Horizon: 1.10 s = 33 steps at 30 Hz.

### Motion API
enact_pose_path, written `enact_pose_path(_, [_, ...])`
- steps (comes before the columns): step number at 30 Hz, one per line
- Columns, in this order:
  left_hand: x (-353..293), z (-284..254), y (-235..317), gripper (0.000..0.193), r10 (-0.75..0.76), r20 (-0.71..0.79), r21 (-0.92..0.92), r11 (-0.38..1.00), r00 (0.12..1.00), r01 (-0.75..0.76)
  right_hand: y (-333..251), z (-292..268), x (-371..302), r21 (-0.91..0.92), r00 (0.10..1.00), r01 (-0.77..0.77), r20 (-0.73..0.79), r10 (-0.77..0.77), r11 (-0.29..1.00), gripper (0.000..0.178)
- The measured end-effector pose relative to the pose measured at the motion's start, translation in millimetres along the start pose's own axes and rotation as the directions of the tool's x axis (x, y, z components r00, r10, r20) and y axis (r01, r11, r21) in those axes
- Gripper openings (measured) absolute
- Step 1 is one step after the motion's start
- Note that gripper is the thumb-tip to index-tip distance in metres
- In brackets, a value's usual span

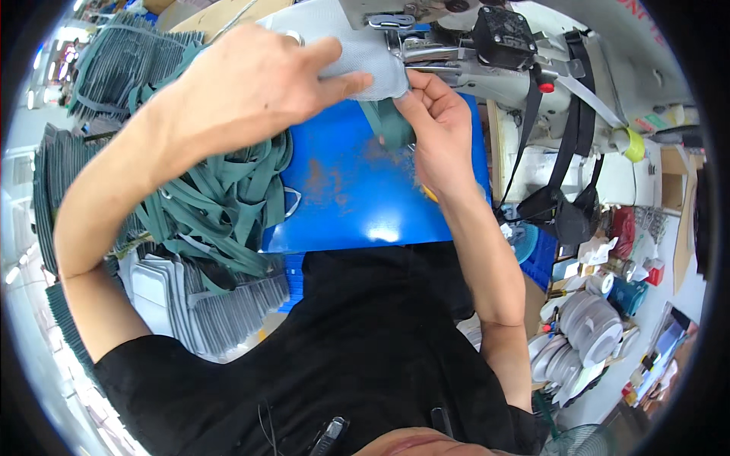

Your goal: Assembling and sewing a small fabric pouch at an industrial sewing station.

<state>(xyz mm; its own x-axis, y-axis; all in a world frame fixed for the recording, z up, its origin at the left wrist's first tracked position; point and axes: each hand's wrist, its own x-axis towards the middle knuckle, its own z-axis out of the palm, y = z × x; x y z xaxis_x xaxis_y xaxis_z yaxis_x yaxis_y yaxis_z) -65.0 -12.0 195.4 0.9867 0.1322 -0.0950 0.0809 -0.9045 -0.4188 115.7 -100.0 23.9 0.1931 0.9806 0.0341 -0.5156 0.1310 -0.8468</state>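
As left hand [266, 83] spreads on fabric [380, 70], right hand [443, 125] pinching its edge, machine [502, 38] ahead, green straps [228, 199] leftward

Left fingers [351, 84] rest on pale fabric [385, 72] while right fingers [436, 93] pinch its edge near a sewing machine [506, 38].

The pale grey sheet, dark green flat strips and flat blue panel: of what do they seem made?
The pale grey sheet looks like matte mesh fabric, judging by its fine dotted texture. The dark green flat strips seem soft, matte textile tape, since they loop and twist loosely. The flat blue panel is perhaps plastic or painted board: smooth and glossy, with a bright reflection.
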Motion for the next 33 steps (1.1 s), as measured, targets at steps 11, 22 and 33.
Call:
enact_pose_path(11, [18, -8, 3, 0.044, 0.024, 0.020, 0.149, 0.989, 1.000, -0.026, 10, 3, 9, -0.010, 0.996, 0.085, -0.017, -0.086, 0.996, 0.021])
enact_pose_path(22, [55, 14, 72, 0.027, -0.321, -0.058, -0.154, 0.939, 0.945, 0.309, 13, 2, 4, -0.093, 0.985, 0.163, -0.045, -0.168, 0.982, 0.022])
enact_pose_path(33, [-9, 84, 176, 0.103, -0.654, -0.271, -0.805, 0.557, 0.707, 0.207, 7, -6, -36, -0.077, 0.997, 0.079, -0.020, -0.080, 0.994, 0.036])
